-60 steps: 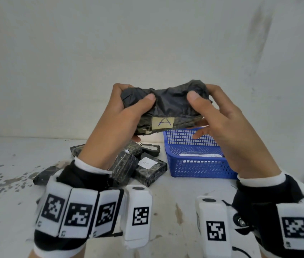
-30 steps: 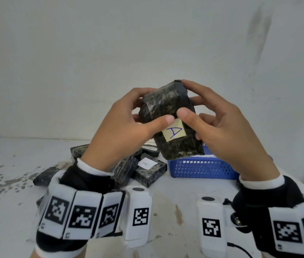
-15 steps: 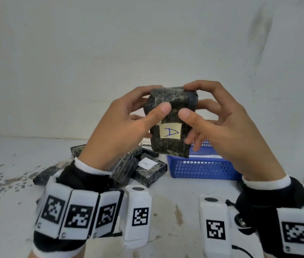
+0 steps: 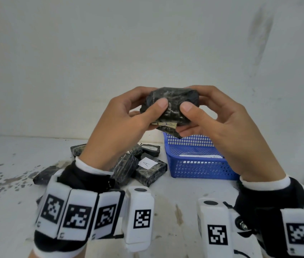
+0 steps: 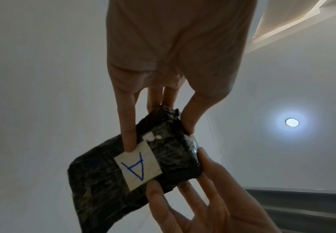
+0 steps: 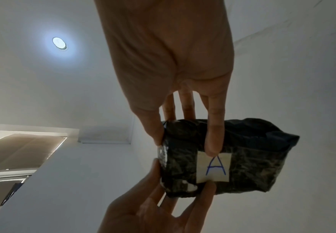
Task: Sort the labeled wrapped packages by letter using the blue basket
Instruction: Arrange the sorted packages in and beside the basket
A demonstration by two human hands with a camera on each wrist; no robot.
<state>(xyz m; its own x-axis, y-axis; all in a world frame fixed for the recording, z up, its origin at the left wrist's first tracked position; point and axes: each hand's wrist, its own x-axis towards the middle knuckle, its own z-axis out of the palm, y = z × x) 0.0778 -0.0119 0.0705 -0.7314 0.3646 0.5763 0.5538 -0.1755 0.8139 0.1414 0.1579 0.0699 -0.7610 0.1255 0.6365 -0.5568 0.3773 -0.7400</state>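
A dark wrapped package [image 4: 171, 108] is held in the air in front of me, above the near edge of the blue basket [image 4: 194, 170]. My left hand [image 4: 154, 98] pinches its left side and my right hand [image 4: 191, 98] pinches its right side, thumbs on the near face. Its paper label is tipped downward, only an edge showing in the head view. The left wrist view shows the package [image 5: 107, 181] with a blue "A" on the label [image 5: 139, 167]; the right wrist view shows the same label [image 6: 215, 167].
A pile of dark wrapped packages [image 4: 128, 164] lies on the white table [image 4: 17, 183] left of the basket; one of them [image 4: 151, 170] shows an "A" label. Something white lies inside the basket. A white wall stands close behind.
Both hands have turned the package over: its "A" label faced me before and now points downward. The package has stayed at about the same height above the basket's edge.
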